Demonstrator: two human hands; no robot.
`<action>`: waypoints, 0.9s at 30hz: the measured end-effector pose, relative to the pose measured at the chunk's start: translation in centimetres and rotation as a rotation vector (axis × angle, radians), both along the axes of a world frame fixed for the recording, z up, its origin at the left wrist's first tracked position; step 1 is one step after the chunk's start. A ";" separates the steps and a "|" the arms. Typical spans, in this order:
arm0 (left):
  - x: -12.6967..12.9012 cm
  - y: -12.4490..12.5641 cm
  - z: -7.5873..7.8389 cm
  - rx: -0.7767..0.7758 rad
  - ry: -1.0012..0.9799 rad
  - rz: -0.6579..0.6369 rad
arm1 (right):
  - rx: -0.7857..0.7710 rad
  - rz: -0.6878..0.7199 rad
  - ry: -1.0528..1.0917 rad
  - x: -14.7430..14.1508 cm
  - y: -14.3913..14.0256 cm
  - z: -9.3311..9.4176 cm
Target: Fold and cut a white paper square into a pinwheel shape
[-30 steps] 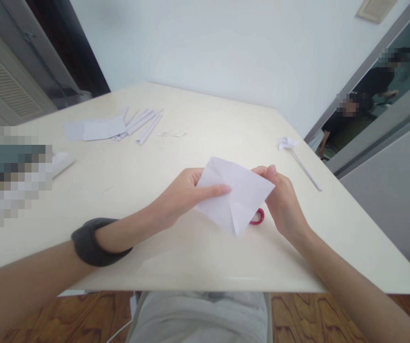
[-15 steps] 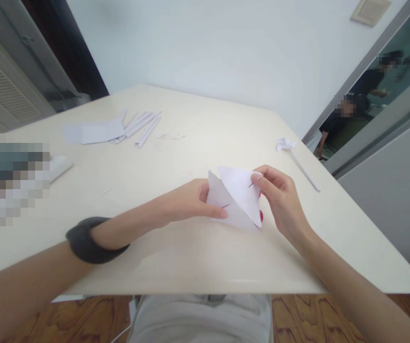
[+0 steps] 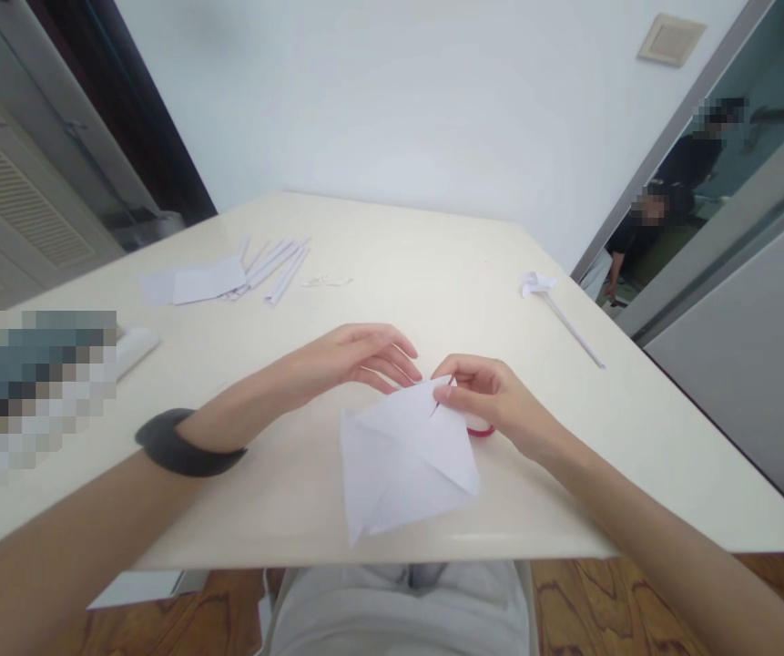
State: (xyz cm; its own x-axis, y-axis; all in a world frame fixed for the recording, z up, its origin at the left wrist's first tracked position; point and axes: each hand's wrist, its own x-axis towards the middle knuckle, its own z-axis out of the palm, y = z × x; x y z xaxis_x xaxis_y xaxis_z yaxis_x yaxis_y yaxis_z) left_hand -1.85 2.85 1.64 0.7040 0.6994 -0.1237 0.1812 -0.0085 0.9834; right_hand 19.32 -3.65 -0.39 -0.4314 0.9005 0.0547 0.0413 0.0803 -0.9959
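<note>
**Creased paper square opened out on the bench**

The white paper square point(image 3: 405, 456) is lying near the front edge of the bench point(image 3: 637, 474), opened out with diagonal creases showing — the folds look pressed in already, and a small slit or dark mark sits near its far corner. The right hand point(image 3: 483, 401) is pinching that far corner between thumb and forefinger, with a red ring-shaped object point(image 3: 480, 430) peeking out just beneath it. The left hand point(image 3: 357, 355) is hovering just beyond the sheet, fingers loosely spread and holding nothing; a dark wristband point(image 3: 183, 444) sits on that forearm. Judging by the creases, the folding is partly done, yet the sheet is not shaped into anything. Farther out, a finished paper pinwheel point(image 3: 534, 284) on a thin stick is lying to the right — well apart — and paper strips point(image 3: 275, 264) and sheets are lying at the far left.
</note>
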 end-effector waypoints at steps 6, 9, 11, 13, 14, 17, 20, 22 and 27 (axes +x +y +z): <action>1.5 -1.8 -0.4 0.038 0.102 -0.049 | 0.185 -0.130 -0.235 -0.4 0.2 -0.7; 1.8 -2.1 -0.5 -0.002 0.056 -0.008 | 0.256 -0.170 -0.265 -0.4 0.3 -0.7; 1.9 -2.2 -0.5 -0.016 0.056 0.044 | 0.262 -0.194 -0.253 -0.4 0.3 -0.6; 2.0 -2.2 -0.5 -0.018 0.059 0.087 | 0.241 -0.211 -0.213 -0.3 0.2 -0.5; 2.0 -2.3 -0.6 -0.016 0.055 0.094 | 0.230 -0.216 -0.190 -0.3 0.2 -0.5; 1.9 -2.3 -0.8 0.014 0.035 0.071 | 0.215 -0.213 -0.154 -0.2 0.2 -0.4; 1.8 -2.4 -1.1 0.051 0.048 0.042 | 0.236 -0.200 -0.156 -0.3 0.2 -0.4; 1.9 -2.4 -1.2 0.066 0.061 0.045 | 0.274 -0.195 -0.170 -0.4 0.1 -0.4; 2.2 -2.8 -1.5 0.073 0.043 0.077 | 0.445 -0.228 -0.270 -0.6 -0.2 -0.3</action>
